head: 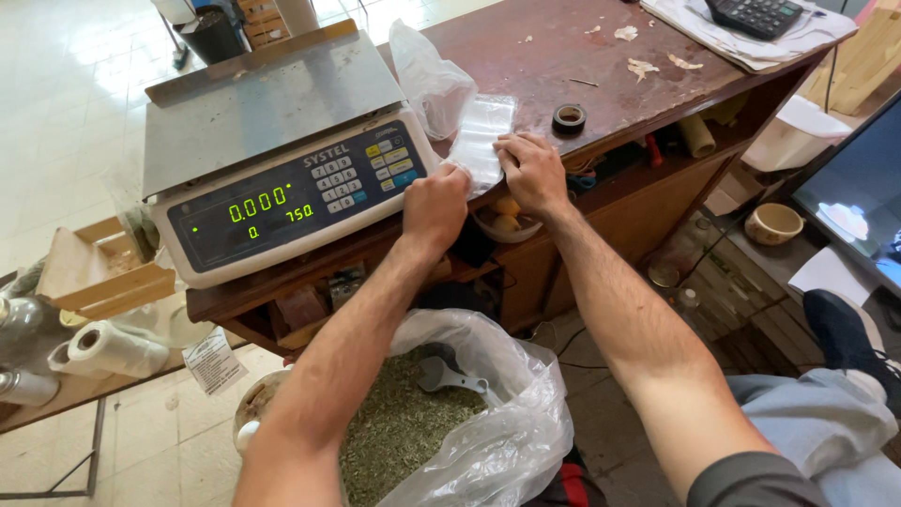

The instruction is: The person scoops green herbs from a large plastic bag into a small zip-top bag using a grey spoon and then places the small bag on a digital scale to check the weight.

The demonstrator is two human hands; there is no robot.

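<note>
My left hand point(435, 203) and my right hand point(532, 172) both pinch the near end of a small clear plastic bag point(482, 139) that lies flat on the brown wooden counter point(563, 56). The bag sits just right of a grey digital weighing scale point(282, 150) with a steel platter and a lit green display. Below my arms stands a large clear sack point(507, 441) full of dried green herb flakes, with a grey plastic scoop point(450, 377) resting on the herbs.
A crumpled clear bag point(427, 80) lies behind the flat one. A roll of dark tape point(569, 118) and a calculator point(755, 14) on papers sit on the counter. Paper rolls point(111, 347) lie on a low shelf at left. A screen point(859, 192) stands at right.
</note>
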